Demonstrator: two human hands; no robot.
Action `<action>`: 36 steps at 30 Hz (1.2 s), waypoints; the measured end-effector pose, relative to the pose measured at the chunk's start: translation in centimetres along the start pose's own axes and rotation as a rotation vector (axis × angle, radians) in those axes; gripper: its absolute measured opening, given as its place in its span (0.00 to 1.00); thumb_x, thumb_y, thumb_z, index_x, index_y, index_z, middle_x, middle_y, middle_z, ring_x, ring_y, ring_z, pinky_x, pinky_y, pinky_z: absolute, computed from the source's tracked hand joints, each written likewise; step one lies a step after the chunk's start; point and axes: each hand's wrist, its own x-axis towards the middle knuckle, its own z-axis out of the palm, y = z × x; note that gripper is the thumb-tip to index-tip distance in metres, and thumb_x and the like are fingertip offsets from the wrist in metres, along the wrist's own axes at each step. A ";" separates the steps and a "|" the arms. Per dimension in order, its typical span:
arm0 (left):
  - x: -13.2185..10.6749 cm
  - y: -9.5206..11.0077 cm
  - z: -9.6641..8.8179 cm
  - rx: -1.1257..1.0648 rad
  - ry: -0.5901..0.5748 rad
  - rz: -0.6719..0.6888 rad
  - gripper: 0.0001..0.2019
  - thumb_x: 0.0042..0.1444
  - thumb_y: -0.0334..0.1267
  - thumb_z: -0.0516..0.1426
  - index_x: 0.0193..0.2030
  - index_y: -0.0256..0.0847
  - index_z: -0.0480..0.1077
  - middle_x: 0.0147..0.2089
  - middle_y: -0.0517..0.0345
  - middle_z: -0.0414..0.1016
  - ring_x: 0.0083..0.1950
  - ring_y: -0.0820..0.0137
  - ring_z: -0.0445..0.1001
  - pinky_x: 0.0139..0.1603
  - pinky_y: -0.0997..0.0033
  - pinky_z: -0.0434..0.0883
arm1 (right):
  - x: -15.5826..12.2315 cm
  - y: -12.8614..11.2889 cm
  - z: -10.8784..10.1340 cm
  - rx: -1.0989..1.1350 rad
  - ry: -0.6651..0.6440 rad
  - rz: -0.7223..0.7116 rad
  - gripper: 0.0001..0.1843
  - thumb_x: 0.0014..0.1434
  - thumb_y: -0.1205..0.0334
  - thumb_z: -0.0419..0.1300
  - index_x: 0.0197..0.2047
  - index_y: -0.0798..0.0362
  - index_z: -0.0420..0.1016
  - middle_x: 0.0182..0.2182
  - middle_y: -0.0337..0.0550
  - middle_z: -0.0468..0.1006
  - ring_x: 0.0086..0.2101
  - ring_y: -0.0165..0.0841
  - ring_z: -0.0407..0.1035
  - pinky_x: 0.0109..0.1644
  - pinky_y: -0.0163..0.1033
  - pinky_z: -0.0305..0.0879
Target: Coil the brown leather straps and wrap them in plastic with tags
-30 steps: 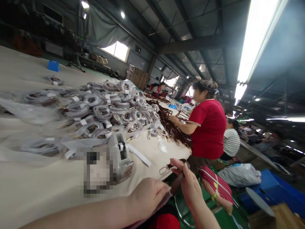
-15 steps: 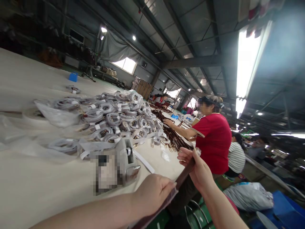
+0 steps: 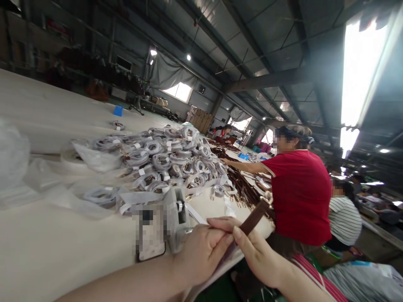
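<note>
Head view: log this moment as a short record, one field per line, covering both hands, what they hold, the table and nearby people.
Left hand: closed on a brown strap
Right hand: gripping the same strap, close beside the left
Strap end: metal fitting beyond the right hand, pointing away from the wearer
Table: pile of coiled, pale-wrapped straps; grey device just beyond the left hand
Co-worker: person in red top, arm stretched toward loose brown straps
Farther right: person in striped top
</note>
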 end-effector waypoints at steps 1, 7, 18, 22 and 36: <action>-0.1 -0.1 0.3 0.055 0.002 -0.003 0.25 0.69 0.49 0.40 0.30 0.41 0.71 0.28 0.55 0.75 0.30 0.68 0.72 0.33 0.71 0.63 | 0.3 0.2 -0.3 0.008 0.005 0.012 0.23 0.65 0.43 0.53 0.55 0.45 0.78 0.54 0.48 0.77 0.56 0.46 0.67 0.63 0.52 0.60; 0.8 0.5 2.4 0.321 -0.097 -0.100 0.25 0.69 0.48 0.41 0.28 0.42 0.69 0.24 0.57 0.72 0.27 0.68 0.69 0.29 0.70 0.55 | 1.6 1.7 -5.0 0.513 0.455 0.090 0.26 0.56 0.39 0.62 0.40 0.54 0.83 0.32 0.50 0.83 0.36 0.42 0.75 0.43 0.47 0.70; 7.5 5.1 4.5 0.114 0.165 0.045 0.23 0.69 0.46 0.43 0.24 0.40 0.62 0.24 0.58 0.67 0.27 0.71 0.63 0.30 0.70 0.56 | -0.6 1.2 -7.3 0.284 0.467 0.004 0.28 0.55 0.36 0.61 0.36 0.54 0.85 0.36 0.49 0.84 0.40 0.44 0.73 0.52 0.48 0.64; 7.2 4.7 5.4 0.054 0.119 0.059 0.21 0.69 0.45 0.44 0.28 0.40 0.67 0.27 0.57 0.70 0.31 0.70 0.67 0.35 0.70 0.60 | -2.3 3.6 -5.3 0.520 0.397 -0.006 0.25 0.56 0.40 0.64 0.46 0.50 0.82 0.45 0.47 0.82 0.47 0.43 0.73 0.56 0.47 0.64; 1.4 -3.8 6.4 -0.477 -0.395 -0.621 0.25 0.48 0.61 0.62 0.31 0.35 0.71 0.19 0.65 0.67 0.18 0.78 0.63 0.21 0.78 0.61 | -12.6 12.8 3.2 0.262 0.081 0.323 0.24 0.68 0.45 0.49 0.28 0.52 0.68 0.15 0.34 0.68 0.17 0.25 0.57 0.22 0.30 0.51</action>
